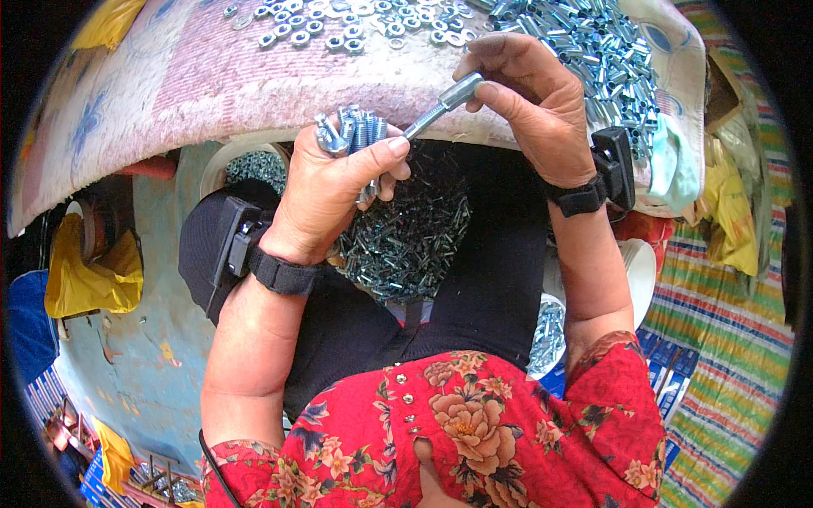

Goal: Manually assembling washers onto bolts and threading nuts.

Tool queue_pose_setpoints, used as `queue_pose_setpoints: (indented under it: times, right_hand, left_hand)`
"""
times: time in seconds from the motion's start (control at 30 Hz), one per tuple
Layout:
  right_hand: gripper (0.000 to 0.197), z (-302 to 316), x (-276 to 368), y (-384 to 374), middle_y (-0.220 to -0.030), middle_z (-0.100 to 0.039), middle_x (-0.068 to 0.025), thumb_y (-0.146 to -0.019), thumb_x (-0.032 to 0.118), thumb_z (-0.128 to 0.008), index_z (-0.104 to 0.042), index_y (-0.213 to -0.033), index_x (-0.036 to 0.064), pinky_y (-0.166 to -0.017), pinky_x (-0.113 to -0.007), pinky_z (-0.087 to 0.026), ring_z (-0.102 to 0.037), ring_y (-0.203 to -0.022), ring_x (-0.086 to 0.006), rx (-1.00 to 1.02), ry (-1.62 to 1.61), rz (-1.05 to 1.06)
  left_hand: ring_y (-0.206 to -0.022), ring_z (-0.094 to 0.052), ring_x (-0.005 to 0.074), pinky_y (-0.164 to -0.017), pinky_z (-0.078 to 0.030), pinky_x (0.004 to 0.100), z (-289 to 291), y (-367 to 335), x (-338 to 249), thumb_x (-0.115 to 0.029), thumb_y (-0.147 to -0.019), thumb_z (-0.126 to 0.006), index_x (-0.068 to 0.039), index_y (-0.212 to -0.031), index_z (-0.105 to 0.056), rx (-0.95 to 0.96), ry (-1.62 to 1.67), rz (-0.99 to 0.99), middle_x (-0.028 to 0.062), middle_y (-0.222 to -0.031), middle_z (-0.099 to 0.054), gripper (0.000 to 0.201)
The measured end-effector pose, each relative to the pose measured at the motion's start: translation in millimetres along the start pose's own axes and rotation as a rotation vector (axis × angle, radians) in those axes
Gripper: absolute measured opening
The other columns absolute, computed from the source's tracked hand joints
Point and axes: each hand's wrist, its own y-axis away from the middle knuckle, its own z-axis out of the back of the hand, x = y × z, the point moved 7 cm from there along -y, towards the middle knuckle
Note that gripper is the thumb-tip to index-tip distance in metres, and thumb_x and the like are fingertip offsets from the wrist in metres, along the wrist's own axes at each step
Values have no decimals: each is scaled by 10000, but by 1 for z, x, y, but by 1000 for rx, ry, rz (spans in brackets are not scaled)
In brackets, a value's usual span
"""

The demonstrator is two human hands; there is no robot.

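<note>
My left hand (pixel 334 182) is closed around a bundle of silvery threaded bolts (pixel 360 129). Its thumb and fingers also pinch the lower end of one bolt (pixel 425 122) that slants up to the right. A smooth metal sleeve (pixel 461 91) sits on that bolt's upper end, gripped between the thumb and fingertips of my right hand (pixel 546 114). Both hands hover at the near edge of a cloth-covered table (pixel 229 93). Below them, between my legs, is a heap of small dark metal bolts or pins (pixel 406 245), partly hidden by my left hand.
Metal sleeves (pixel 601 59) are piled at the table's right, and nuts with washers (pixel 334 34) lie scattered along its far side. A light-green cloth (pixel 675 161) hangs at the right corner. White buckets of metal parts stand left and right. A striped sheet (pixel 720 339) covers the right floor.
</note>
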Motion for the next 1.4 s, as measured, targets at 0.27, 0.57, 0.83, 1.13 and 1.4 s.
queue_pose_setpoints:
  times: [0.27, 0.57, 0.83, 1.13, 1.4]
  right_hand:
    - [298, -26, -1, 5, -694, -564, 8, -758, 76, -650, -521, -1022, 31, -561, -183, -404, -505, -632, -45, 2, 186, -83]
    - [257, -41, -7, 11, -604, -554, -25, -740, 104, -671, -542, -952, 36, -490, -213, -392, -500, -569, -52, -92, 236, -13]
    - [135, 22, 3, -20, -756, -616, -59, -767, 144, -631, -653, -859, 48, -567, -258, -459, -589, -645, -150, -113, 752, 177]
    - [163, 47, -39, -39, -753, -549, -79, -754, 211, -616, -655, -797, 59, -619, -345, -460, -554, -707, -259, 86, 1466, 291]
    - [108, 67, -30, -54, -711, -573, -64, -739, 178, -632, -638, -724, 71, -574, -326, -474, -579, -653, -263, -129, 1449, 385]
  left_hand:
    - [-501, -515, 55, -406, -352, 164, 0, 1, -2, -166, -750, -670, -43, -882, -617, -21, -35, -37, 21, -639, -600, 188]
    - [-499, -512, 45, -406, -350, 158, 1, 6, -1, -157, -757, -666, -38, -902, -613, 5, 3, 1, 17, -639, -600, 195]
    - [-482, -516, 78, -412, -364, 178, 5, 4, -3, -140, -761, -649, -14, -894, -603, -39, 133, -6, 47, -636, -602, 190]
    - [-479, -518, 86, -404, -359, 183, 11, 3, -2, -154, -763, -646, -16, -889, -596, -80, 185, 11, 48, -634, -597, 193]
    - [-478, -521, 96, -413, -370, 190, 15, 0, -2, -148, -765, -645, -28, -884, -592, -109, 231, -2, 55, -634, -594, 177]
